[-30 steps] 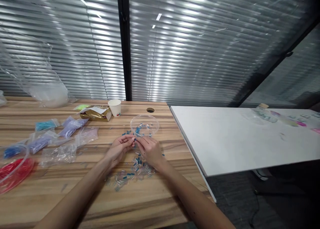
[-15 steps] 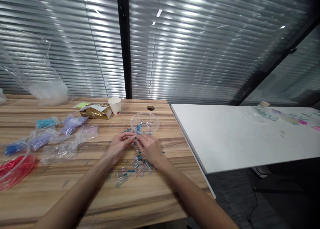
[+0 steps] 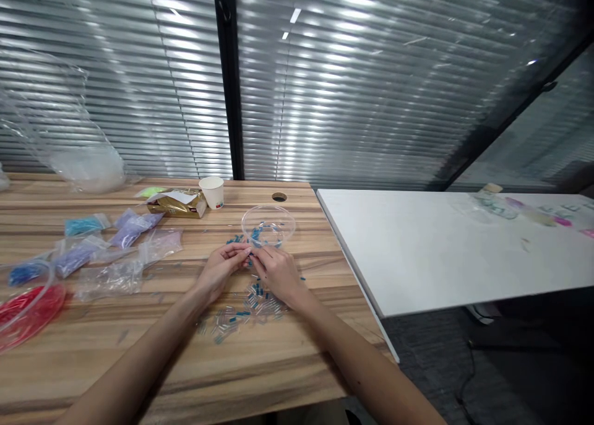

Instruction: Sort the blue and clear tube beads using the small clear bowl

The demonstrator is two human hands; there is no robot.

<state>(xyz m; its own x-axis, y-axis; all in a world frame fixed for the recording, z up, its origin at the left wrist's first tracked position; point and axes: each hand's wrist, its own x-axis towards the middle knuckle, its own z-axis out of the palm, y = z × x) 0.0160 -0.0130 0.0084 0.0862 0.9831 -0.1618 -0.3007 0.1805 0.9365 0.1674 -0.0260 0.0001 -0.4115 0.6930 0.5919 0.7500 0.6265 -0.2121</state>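
Slatted, shiny metallic blinds (image 3: 325,115) hang behind 1 wood-grain table (image 3: 232,382) and 1 smooth white table (image 3: 417,252). On the wood, the left hand (image 3: 220,269) and the right hand (image 3: 279,275) meet, each narrowed to a fingertip pinch on 1 small blue piece (image 3: 251,253). That piece sits between the 2 hands, just on the near side of 1 round, clear plastic bowl (image 3: 242,227); it is too small and covered to tell which way its long axis points.

Short, straight tubes (image 3: 260,292), blue and glassy clear, lie scattered nearer the wearer, pointing in mixed directions, too many to count; more blue bits lie in and beside the bowl. Farther back stand 1 white paper cup (image 3: 212,193) and 1 glossy gold box (image 3: 176,203). To the left are crinkled plastic pouches: 1 teal bag (image 3: 84,226), 1 deep-blue bag (image 3: 25,273), and several lilac bags (image 3: 134,229), near 1 rounded red-filled container (image 3: 34,307).
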